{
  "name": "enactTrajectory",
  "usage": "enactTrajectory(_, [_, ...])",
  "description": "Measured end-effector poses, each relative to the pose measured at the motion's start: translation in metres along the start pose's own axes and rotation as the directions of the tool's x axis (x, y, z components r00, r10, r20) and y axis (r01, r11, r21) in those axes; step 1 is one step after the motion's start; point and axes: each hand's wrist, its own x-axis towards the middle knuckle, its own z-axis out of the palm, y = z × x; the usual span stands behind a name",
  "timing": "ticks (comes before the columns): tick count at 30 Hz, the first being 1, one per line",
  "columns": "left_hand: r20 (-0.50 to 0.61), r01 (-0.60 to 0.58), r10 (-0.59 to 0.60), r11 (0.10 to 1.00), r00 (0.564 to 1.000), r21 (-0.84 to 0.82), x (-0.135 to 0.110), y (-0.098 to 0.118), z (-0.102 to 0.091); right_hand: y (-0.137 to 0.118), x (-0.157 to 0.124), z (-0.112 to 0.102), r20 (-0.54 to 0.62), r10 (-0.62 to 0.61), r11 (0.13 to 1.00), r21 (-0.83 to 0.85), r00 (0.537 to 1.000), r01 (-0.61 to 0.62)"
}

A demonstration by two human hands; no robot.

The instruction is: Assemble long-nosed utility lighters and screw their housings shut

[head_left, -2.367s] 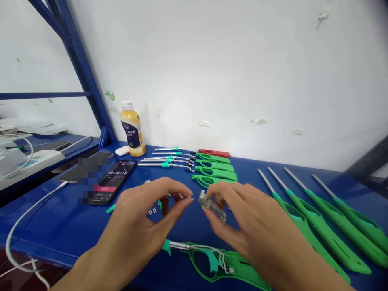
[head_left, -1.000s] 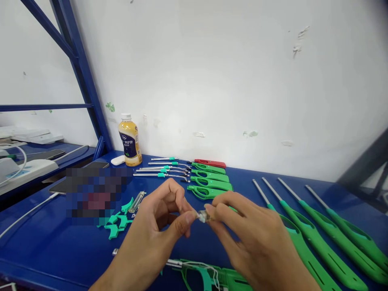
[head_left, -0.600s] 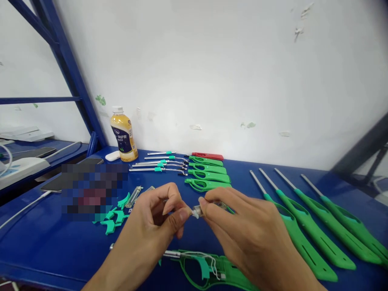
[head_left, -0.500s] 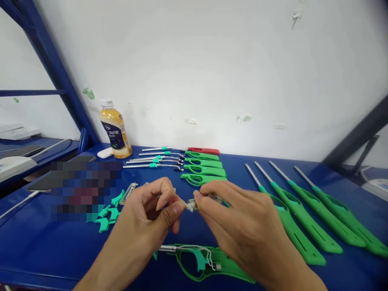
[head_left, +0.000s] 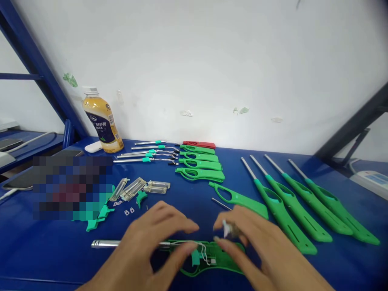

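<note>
My right hand [head_left: 257, 246] grips a small clear lighter fuel tank [head_left: 233, 230] with a whitish piece at its tip; the fingers hide most of it. My left hand [head_left: 151, 246] is empty, its thumb and fingers apart above an opened lighter's green handle half [head_left: 227, 260]. In that handle lie a teal trigger [head_left: 195, 257] and white wires [head_left: 203, 249]. A metal lighter tube [head_left: 106, 243] extends left from it, partly behind my left hand. Beyond my right hand lies a loose green handle half [head_left: 247, 201], with a thin metal rod [head_left: 221, 204] beside it.
Several clear tanks [head_left: 133, 189], small white clips [head_left: 129, 211] and teal triggers [head_left: 96, 222] lie left. Tubes with wires [head_left: 133, 160], green handle halves [head_left: 200, 174] and a red one [head_left: 199, 144] line the back. Assembled green lighters [head_left: 291, 220] lie right. A bottle [head_left: 103, 121] stands back left.
My hands have parted and come down toward the opened handle. The left fingers have let go of the tank's tip, and the right hand keeps the tank. The camera view has shifted slightly.
</note>
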Motion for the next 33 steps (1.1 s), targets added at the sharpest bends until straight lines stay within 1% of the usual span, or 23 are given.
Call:
enactTrajectory(1, [0.016,-0.078,0.078,0.997,0.997,0.028,-0.009,-0.004,0.005,0.002,-0.006,0.004,0.017,-0.038,0.999,-0.024,0.999,0.038])
enactTrajectory(2, [0.030,-0.123,0.121,0.990,0.992,0.066,-0.017,-0.008,0.009,0.003,-0.010,0.008,0.032,-0.075,0.996,-0.045,0.997,0.076])
enactTrajectory(3, [0.066,-0.102,0.096,0.988,0.993,0.111,-0.024,-0.011,0.013,0.004,-0.013,0.012,0.043,-0.097,0.993,-0.065,0.994,0.100])
enactTrajectory(5, [0.115,-0.107,0.090,0.982,0.989,0.156,-0.034,-0.017,0.017,0.006,-0.014,0.017,0.072,-0.117,0.989,-0.083,0.991,0.122])
enactTrajectory(7, [0.151,-0.114,0.088,0.978,0.985,0.176,-0.037,-0.019,0.017,0.005,-0.012,0.020,0.105,-0.117,0.989,-0.080,0.988,0.126])
enactTrajectory(9, [0.165,-0.135,0.103,0.971,0.981,0.196,-0.037,-0.019,0.016,0.004,-0.008,0.022,0.119,-0.137,0.986,-0.078,0.983,0.147])
enactTrajectory(13, [0.185,-0.179,0.133,0.949,0.974,0.260,-0.036,-0.020,0.017,0.001,-0.002,0.027,0.039,-0.219,0.962,-0.161,0.975,0.223])
enactTrajectory(17, [0.220,-0.221,0.157,0.927,0.963,0.303,-0.039,-0.022,0.022,-0.002,-0.004,0.031,-0.072,-0.272,0.936,-0.251,0.960,0.247])
enactTrajectory(19, [0.231,-0.208,0.140,0.930,0.963,0.304,-0.039,-0.022,0.023,-0.002,-0.007,0.031,-0.064,-0.295,0.920,-0.288,0.953,0.265])
enactTrajectory(21, [0.203,-0.205,0.148,0.933,0.968,0.295,-0.038,-0.021,0.022,-0.002,-0.010,0.029,-0.010,-0.316,0.900,-0.319,0.949,0.296])
enactTrajectory(25, [0.130,-0.224,0.193,0.931,0.972,0.288,-0.033,-0.017,0.021,-0.001,-0.014,0.026,0.029,-0.323,0.885,-0.346,0.946,0.313])
enactTrajectory(28, [0.100,-0.239,0.218,0.927,0.971,0.291,-0.034,-0.017,0.022,0.002,-0.014,0.027,0.037,-0.299,0.902,-0.315,0.954,0.295])
enactTrajectory(33, [0.163,-0.245,0.201,0.913,0.966,0.327,-0.041,-0.021,0.022,0.005,-0.011,0.032,0.067,-0.238,0.946,-0.209,0.969,0.247])
